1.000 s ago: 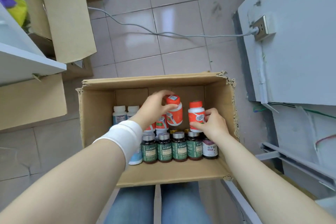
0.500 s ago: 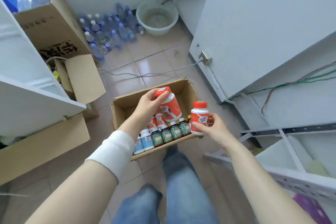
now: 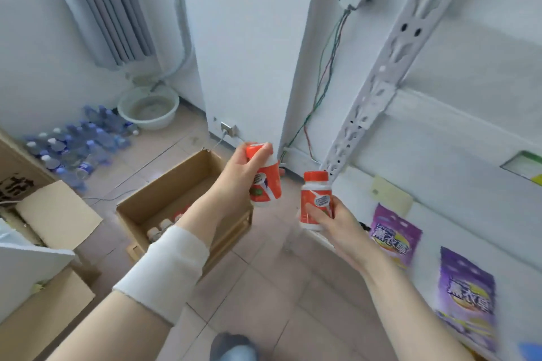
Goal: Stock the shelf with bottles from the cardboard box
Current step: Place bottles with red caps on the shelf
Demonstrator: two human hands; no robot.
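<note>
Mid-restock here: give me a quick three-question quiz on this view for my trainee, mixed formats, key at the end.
1. True or false: the left hand holds a tilted orange bottle while the right hand holds an upright orange bottle.
2. The cardboard box stands: A on a table, B on the floor, C on a chair.
3. Fill in: the packets lying on the shelf are ____ in colour.

Key: 1 true; 2 B; 3 purple.
</note>
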